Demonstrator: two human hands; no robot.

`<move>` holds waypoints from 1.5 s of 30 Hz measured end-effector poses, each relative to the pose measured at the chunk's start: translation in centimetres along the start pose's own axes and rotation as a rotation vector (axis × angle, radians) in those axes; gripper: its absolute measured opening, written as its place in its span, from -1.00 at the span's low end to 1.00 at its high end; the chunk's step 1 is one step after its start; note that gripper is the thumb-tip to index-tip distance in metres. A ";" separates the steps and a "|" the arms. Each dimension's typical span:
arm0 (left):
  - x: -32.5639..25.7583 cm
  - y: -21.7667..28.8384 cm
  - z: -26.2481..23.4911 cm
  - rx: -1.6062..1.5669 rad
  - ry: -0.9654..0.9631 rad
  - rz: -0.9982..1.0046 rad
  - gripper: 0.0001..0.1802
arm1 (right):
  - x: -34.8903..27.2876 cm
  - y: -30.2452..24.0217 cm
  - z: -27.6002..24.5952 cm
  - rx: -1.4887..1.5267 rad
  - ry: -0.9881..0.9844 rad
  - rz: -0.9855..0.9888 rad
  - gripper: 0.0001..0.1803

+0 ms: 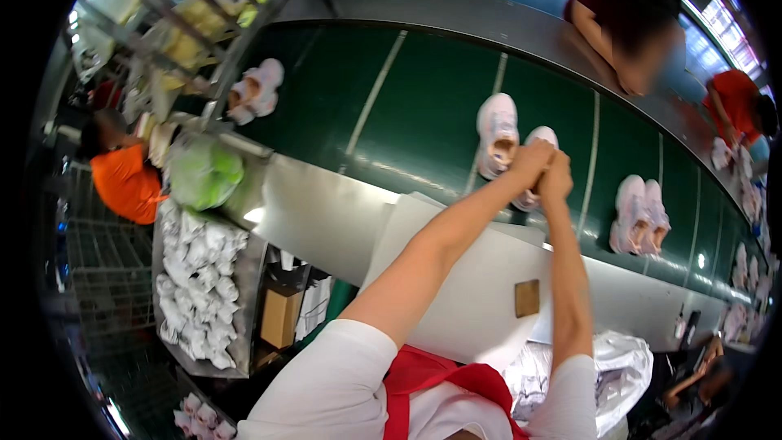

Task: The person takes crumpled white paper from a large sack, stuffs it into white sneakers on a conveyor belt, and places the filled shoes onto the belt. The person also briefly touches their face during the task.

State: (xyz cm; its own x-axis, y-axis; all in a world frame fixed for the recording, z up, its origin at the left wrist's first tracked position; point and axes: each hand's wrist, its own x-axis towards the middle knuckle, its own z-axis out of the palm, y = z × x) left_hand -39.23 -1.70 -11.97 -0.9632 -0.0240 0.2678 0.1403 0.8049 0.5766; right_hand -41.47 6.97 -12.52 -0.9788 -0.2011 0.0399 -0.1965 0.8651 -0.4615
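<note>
On the green conveyor belt [423,98] in front of me stands a pair of pale pink-white sneakers. The left sneaker [496,132] is upright, its tan insole showing. Over the right sneaker [541,137] lie both my hands, hiding its middle; its toe shows beyond them and its heel below. My left hand [531,163] has its fingers bent over the shoe's opening. Close against it, my right hand [556,179] is curled on the shoe's right side. The fingertips of both are partly hidden.
More sneaker pairs stand on the belt, one to the right [639,216] and one at the far left [257,91]. A white board [464,293] with a small brown block [527,298] lies before me. A metal bin [252,301] holds crumpled white pieces. Co-workers stand across the belt and left.
</note>
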 end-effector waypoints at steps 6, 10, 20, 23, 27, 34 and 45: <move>-5.4 -4.0 -13.5 -0.112 0.159 -0.070 -0.45 | -8.4 -1.1 -8.9 0.260 -0.020 -0.417 -0.53; -12.8 -19.6 -27.4 0.191 0.710 -0.397 -0.53 | -20.2 -5.5 -10.7 0.306 -0.167 -0.562 -0.51; -25.9 -46.2 -41.8 0.509 0.842 -1.213 -0.26 | -28.2 -8.0 -4.0 0.085 -0.233 -0.535 -0.46; -24.5 -46.9 -43.0 0.630 0.817 -1.386 -0.40 | -28.2 -7.9 -3.8 0.066 -0.235 -0.510 -0.49; -22.3 -46.8 -45.4 0.576 0.359 -1.506 -0.25 | -28.4 -8.0 -3.7 0.043 -0.233 -0.502 -0.48; -24.5 -50.3 -45.8 0.559 0.284 -1.389 -0.15 | -28.3 -8.2 -3.7 0.075 -0.226 -0.458 -0.50; -14.7 -39.2 -31.4 0.419 -0.001 -0.482 -0.41 | -28.7 -6.7 -3.6 0.110 -0.220 -0.525 -0.47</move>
State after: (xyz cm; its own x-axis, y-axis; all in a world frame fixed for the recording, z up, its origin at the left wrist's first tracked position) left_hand -23.36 -51.49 -14.30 -0.8962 -0.4406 0.0526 -0.4101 0.8677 0.2808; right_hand -12.31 8.55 -7.35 -0.7144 -0.6912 0.1084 -0.6335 0.5733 -0.5196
